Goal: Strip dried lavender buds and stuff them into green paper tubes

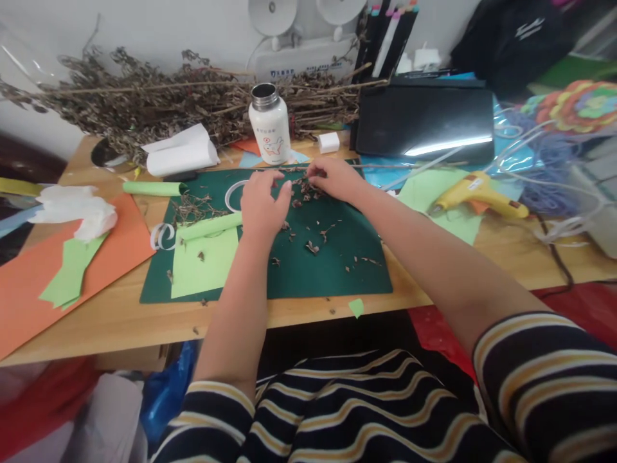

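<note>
Two striped sleeves (535, 366) lay nearest my camera. Near the far edge of one green mat (332, 276), my right hand (332, 178) reached one cluster of dried leaves (305, 190), grip untellable; my left hand (264, 202) was loose, thumb parted. One bottle (270, 128) stood beyond.

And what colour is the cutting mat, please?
The cutting mat is dark green, as the head view shows.

A dark shirt (357, 411) with wavy mustard-and-white stripes has short sleeves (544, 366) banded the same way.
</note>
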Tool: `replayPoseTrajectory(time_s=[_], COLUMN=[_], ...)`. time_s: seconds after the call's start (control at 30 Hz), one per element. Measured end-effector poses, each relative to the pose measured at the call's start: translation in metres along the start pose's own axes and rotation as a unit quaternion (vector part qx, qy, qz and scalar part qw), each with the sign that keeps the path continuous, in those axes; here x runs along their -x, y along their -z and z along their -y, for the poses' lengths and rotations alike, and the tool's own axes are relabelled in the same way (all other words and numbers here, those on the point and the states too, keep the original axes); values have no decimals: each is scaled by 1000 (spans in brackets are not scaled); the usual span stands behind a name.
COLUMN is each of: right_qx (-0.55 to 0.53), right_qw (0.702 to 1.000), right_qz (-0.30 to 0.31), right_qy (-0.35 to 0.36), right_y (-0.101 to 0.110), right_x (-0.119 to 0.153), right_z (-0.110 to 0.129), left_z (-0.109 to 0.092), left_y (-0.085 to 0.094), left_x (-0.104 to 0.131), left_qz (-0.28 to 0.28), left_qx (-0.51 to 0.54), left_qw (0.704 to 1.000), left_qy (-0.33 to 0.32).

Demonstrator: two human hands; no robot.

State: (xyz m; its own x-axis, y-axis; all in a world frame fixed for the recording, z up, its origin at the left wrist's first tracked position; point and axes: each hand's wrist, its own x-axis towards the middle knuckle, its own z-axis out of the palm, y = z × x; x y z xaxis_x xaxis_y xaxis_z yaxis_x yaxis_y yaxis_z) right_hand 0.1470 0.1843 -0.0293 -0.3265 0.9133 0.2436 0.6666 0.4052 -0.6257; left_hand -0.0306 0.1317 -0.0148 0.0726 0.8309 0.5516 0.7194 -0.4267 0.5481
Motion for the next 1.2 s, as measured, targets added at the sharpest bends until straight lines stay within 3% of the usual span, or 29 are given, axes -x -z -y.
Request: replayPoseTrajectory(time_s=[0.17, 0.27, 0.37, 0.43, 0.57, 0.63, 0.7, 0.77, 0.87, 1.0, 1.2], right_qx=[-67, -12, 91, 149, 199, 215, 223, 222, 229, 194, -33], right_qw=[997, 999, 996, 987, 967, 957, 953, 952, 954, 972, 995], right_qz=[-22, -42, 14, 59, 155, 185, 194, 197, 185, 130, 87], right_qy=[-12, -12, 11, 15, 31, 56, 70, 70, 58, 14, -29], right_y=[17, 28, 35, 35, 22, 9, -5, -18, -30, -29, -12], right_x=[20, 41, 57, 62, 65, 63, 57, 48, 34, 27, 42], right_z=[-8, -2, 11, 24, 53, 65, 72, 75, 75, 70, 56], left_z=[1, -5, -14, -22, -27, -18, -6, 5, 11, 6, 10], left_y=[17, 33, 51, 66, 101, 117, 127, 129, 119, 101, 94], left_x=[-5, -9, -13, -10, 23, 49, 75, 95, 107, 99, 79], left_qz=[166, 171, 155, 197, 301, 318, 296, 289, 326, 325, 318], left_qx=[-46, -37, -49, -88, -164, -170, -195, -227, -260, -319, -325], left_qw=[985, 985, 986, 975, 932, 924, 929, 926, 906, 885, 883], left_qy=[-5, -11, 30, 59, 118, 127, 110, 85, 78, 97, 118])
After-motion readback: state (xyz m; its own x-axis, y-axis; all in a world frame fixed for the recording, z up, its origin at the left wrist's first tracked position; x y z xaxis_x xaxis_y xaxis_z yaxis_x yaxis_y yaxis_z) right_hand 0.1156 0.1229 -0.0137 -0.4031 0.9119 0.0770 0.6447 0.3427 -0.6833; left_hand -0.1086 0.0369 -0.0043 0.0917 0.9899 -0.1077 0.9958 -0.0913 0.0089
